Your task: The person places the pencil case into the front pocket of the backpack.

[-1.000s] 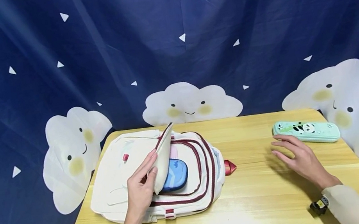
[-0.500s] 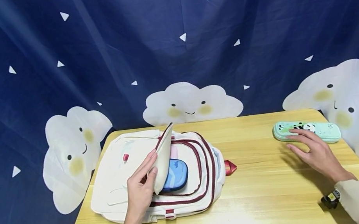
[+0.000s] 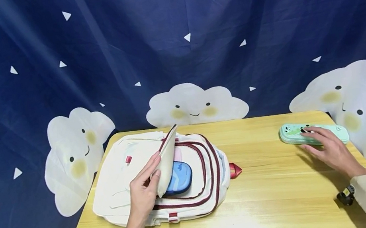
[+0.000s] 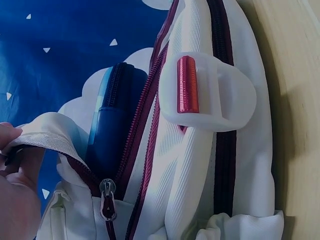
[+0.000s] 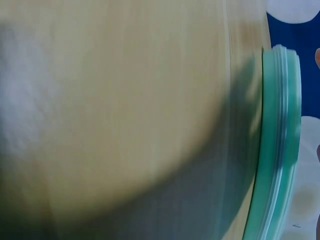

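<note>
A white backpack [image 3: 118, 181] with dark red zips lies on the table, its front pocket unzipped. My left hand [image 3: 142, 189] pinches the raised pocket flap [image 3: 168, 169] between thumb and fingers. Inside the pocket sits a blue zip case [image 3: 180, 177], its edge and zip facing up in the left wrist view [image 4: 112, 115]. At the right, my right hand [image 3: 330, 149] reaches over a mint-green pencil case [image 3: 291, 134] with a panda print, its fingers loosely bent and overlapping the top. The right wrist view shows that pencil case's ridged side [image 5: 277, 140], with the hand's shadow beside it.
The wooden table [image 3: 266, 197] stands against a dark blue curtain [image 3: 169, 31] printed with white clouds. A red tab [image 3: 235, 170] sticks out at the backpack's right end. Something pinkish [image 3: 177, 154] shows beside the blue case in the pocket.
My right hand has moved right, from the pencil case's left end to over its middle. The left hand keeps holding the flap in the same place.
</note>
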